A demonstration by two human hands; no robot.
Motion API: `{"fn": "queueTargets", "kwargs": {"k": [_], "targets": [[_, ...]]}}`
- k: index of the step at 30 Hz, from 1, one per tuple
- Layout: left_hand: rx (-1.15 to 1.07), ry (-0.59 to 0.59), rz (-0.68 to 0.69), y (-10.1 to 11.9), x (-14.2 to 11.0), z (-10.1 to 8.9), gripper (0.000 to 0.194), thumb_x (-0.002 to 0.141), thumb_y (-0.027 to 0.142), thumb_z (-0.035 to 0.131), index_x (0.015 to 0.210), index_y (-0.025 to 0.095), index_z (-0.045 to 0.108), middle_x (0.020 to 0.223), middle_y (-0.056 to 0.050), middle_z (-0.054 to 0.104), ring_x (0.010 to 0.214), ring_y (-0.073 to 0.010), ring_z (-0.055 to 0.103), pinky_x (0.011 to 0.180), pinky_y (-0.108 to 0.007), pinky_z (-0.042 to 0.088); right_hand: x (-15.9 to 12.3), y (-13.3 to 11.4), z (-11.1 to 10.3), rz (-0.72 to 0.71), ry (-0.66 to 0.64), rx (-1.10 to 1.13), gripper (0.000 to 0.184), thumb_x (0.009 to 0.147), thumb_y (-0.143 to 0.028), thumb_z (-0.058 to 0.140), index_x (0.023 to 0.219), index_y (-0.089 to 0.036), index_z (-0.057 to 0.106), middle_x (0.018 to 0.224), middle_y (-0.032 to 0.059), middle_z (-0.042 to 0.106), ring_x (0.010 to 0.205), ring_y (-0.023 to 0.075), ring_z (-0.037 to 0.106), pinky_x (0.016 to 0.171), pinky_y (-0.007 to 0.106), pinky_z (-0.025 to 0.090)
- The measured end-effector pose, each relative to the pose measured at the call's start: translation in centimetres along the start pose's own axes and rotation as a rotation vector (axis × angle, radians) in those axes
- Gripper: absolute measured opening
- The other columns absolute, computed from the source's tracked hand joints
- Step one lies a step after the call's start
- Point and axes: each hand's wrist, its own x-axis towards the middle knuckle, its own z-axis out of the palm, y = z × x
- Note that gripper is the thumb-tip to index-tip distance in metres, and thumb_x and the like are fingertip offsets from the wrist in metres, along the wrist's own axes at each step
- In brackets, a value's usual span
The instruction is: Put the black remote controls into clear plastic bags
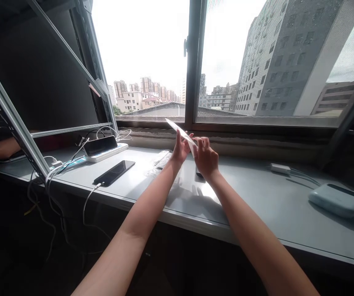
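Observation:
Above the grey table (177, 218) I hold up a thin, flat white piece (177, 129), perhaps a sheet or packet; its exact kind is not clear. It is tilted, its far corner pointing up and left. My left hand (180, 151) grips it with the thumb on the near face and fingers behind. At the lower right end, my right hand (207, 158) closes its bent fingers on the edge. Under my right hand lies a small dark object (199, 177), mostly covered. Crumpled clear plastic packaging (161, 160) rests behind my left forearm.
A black phone (114, 172) with a white cable lies left. Behind it, another phone (101, 146) leans on a white power strip (112, 152). A metal shelf frame (13, 115) stands left, another person's arm (1, 149) beyond it. A pale blue device (337, 199) sits right.

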Motion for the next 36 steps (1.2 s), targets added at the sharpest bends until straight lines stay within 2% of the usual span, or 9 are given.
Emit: {"fn": "queueTargets", "kwargs": {"k": [6, 14, 21, 25, 30, 33, 36], "targets": [[0.076, -0.005, 0.025, 0.1, -0.1, 0.1, 0.04, 0.095, 0.048, 0.056, 0.125, 0.021, 0.058, 0.116, -0.008, 0.068, 0.102, -0.0207, 0.069, 0.089, -0.033, 0.055, 0.2, -0.1, 0.1, 0.01, -0.002, -0.014, 0.033, 0.105, -0.03, 0.033, 0.122, -0.015, 0.057, 0.122, 0.0149, 0.062, 0.078, 0.0167, 0.068, 0.047, 0.024, 0.034], [0.109, -0.015, 0.022, 0.2, 0.1, 0.0, 0.041, 0.095, 0.043, 0.055, 0.127, 0.017, 0.057, 0.116, -0.01, 0.071, 0.099, -0.0214, 0.071, 0.091, -0.032, 0.052, 0.1, 0.1, 0.1, -0.04, -0.042, -0.077, 0.029, 0.098, -0.017, 0.041, 0.124, -0.016, 0.055, 0.126, 0.0138, 0.062, 0.079, 0.0168, 0.068, 0.046, 0.024, 0.035], [0.077, -0.01, -0.004, 0.3, 0.1, -0.1, 0.047, 0.101, 0.042, 0.042, 0.14, 0.018, 0.049, 0.115, -0.011, 0.072, 0.098, -0.0217, 0.072, 0.091, -0.034, 0.054, 0.1, 0.1, -0.2, -0.104, -0.114, -0.129, 0.04, 0.091, -0.002, 0.04, 0.126, -0.017, 0.054, 0.127, 0.014, 0.061, 0.077, 0.0152, 0.067, 0.05, 0.023, 0.039], [0.02, -0.004, 0.006, 0.4, 0.1, -0.1, 0.053, 0.101, 0.049, 0.037, 0.147, 0.022, 0.043, 0.118, -0.011, 0.071, 0.102, -0.0242, 0.071, 0.093, -0.038, 0.054, 0.0, 0.1, -0.2, -0.216, -0.109, -0.094, 0.044, 0.088, 0.002, 0.041, 0.124, -0.019, 0.056, 0.126, 0.0113, 0.063, 0.08, 0.015, 0.067, 0.05, 0.023, 0.036], [-0.039, 0.084, 0.052, 0.9, 0.1, -0.4, 0.06, 0.1, 0.058, 0.029, 0.142, 0.019, 0.05, 0.117, -0.013, 0.071, 0.104, -0.0261, 0.07, 0.09, -0.037, 0.055, -0.2, 0.4, 0.1, -0.381, -0.097, -0.038, 0.043, 0.088, 0.005, 0.038, 0.115, -0.019, 0.063, 0.122, 0.0086, 0.065, 0.081, 0.0143, 0.067, 0.052, 0.024, 0.036], [-0.051, 0.109, 0.079, 1.4, 0.1, -0.5, 0.064, 0.101, 0.058, 0.021, 0.139, 0.017, 0.052, 0.115, -0.014, 0.071, 0.101, -0.0247, 0.071, 0.086, -0.035, 0.057, -0.3, 0.5, 0.3, -0.432, -0.114, -0.019, 0.041, 0.088, 0.004, 0.04, 0.115, -0.018, 0.063, 0.124, 0.0089, 0.064, 0.081, 0.014, 0.067, 0.053, 0.023, 0.036], [-0.043, 0.104, 0.078, 1.6, 0.1, -0.6, 0.064, 0.102, 0.057, 0.021, 0.137, 0.015, 0.053, 0.115, -0.014, 0.071, 0.098, -0.0232, 0.071, 0.082, -0.034, 0.057, -0.3, 0.5, 0.4, -0.452, -0.145, -0.028, 0.041, 0.089, 0.003, 0.041, 0.117, -0.018, 0.062, 0.124, 0.0091, 0.064, 0.08, 0.014, 0.066, 0.053, 0.023, 0.036]]}}
